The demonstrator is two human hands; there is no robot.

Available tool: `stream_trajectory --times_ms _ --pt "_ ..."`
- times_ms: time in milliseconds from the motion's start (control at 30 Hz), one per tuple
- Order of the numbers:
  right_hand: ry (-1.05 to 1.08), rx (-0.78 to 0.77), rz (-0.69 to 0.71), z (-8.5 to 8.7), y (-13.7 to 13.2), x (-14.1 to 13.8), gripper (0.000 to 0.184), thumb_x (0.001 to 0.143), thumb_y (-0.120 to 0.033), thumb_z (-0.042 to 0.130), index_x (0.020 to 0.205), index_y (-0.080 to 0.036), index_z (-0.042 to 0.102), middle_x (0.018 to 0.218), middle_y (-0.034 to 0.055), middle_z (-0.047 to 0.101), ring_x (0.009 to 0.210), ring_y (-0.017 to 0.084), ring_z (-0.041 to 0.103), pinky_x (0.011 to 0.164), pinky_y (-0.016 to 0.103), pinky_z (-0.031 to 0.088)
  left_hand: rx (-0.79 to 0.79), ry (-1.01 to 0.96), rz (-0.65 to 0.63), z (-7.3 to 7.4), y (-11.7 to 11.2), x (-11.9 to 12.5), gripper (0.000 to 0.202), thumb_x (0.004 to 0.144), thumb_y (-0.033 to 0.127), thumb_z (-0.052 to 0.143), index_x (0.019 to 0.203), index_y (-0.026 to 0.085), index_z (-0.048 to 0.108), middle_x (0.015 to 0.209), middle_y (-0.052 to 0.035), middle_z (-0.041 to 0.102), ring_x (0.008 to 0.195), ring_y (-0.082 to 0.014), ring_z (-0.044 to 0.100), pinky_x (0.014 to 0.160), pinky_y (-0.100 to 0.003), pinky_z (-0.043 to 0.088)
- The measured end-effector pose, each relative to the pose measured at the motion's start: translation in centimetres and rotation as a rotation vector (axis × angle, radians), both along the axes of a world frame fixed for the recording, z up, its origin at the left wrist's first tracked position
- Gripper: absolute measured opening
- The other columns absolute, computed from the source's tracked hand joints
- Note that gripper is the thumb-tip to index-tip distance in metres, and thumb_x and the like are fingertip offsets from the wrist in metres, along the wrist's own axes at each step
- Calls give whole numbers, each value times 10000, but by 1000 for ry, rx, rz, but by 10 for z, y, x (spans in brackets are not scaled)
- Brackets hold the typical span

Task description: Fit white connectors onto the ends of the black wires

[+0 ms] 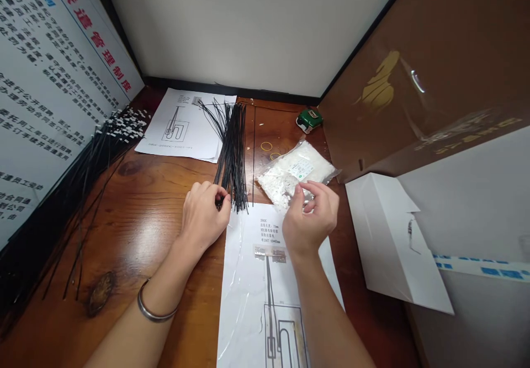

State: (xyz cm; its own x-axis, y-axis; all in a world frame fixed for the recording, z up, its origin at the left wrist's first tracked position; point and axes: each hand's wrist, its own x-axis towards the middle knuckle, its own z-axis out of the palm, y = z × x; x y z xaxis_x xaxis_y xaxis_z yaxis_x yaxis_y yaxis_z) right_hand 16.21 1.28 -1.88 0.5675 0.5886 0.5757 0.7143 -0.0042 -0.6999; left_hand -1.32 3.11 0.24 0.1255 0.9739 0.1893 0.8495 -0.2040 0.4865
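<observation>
My left hand (205, 213) is at the near end of a bundle of thin black wires (234, 152). Its thumb and forefinger are closed on the ends of some black wires at the bundle's left side. How many it grips is hidden. Over the near edge of a clear plastic bag (327, 163) full of small white pieces, my right hand (312, 219) has its thumb and forefinger pinched together. Whatever lies between those fingertips is too small to make out. A printed drawing sheet (244, 290) lies under my right wrist.
Another printed sheet (161, 130) lies partly under the wires. On the left, many black wires with white ends (124, 125) lean by a printed board (53, 80). A green tape measure (309, 119) sits at the back; yellow rubber bands (266, 146) lie nearby. A white box (389, 235) stands right.
</observation>
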Motion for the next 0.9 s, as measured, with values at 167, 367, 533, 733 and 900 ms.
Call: stream_trajectory --times_ms 167,367,533,733,900 --pt "14 54 394 3 -10 -26 74 849 -142 577 856 -168 646 628 -9 578 437 97 366 491 270 382 9 -125 -1 3 -11 -3 90 806 213 595 725 183 621 705 -27 614 730 -206 515 701 -343 389" --pt "-2 -80 879 4 -16 -33 277 839 -86 522 1067 -192 639 788 20 668 477 97 446 475 250 418 64 -289 -39 7 -26 -9 92 797 191 594 705 183 603 654 -6 584 649 -168 480 664 -320 382" --pt "1 -83 898 3 -17 -31 255 826 -72 531 1025 -178 651 783 30 678 514 108 503 508 257 449 102 -340 -154 5 -32 -8 91 800 162 582 712 183 590 639 -3 559 643 -163 471 654 -320 377" --pt "26 -76 851 4 -18 -31 196 815 -68 554 933 -185 657 785 31 695 521 111 532 514 264 464 119 -400 -231 4 -32 -8 90 794 129 591 722 180 569 675 -8 567 663 -156 477 662 -316 389" --pt "68 -68 862 5 -19 -31 193 805 -65 546 868 -201 666 792 31 708 533 117 569 498 265 485 137 -395 -287 4 -33 -9 74 804 137 601 750 174 569 709 -23 585 686 -161 482 664 -321 393"
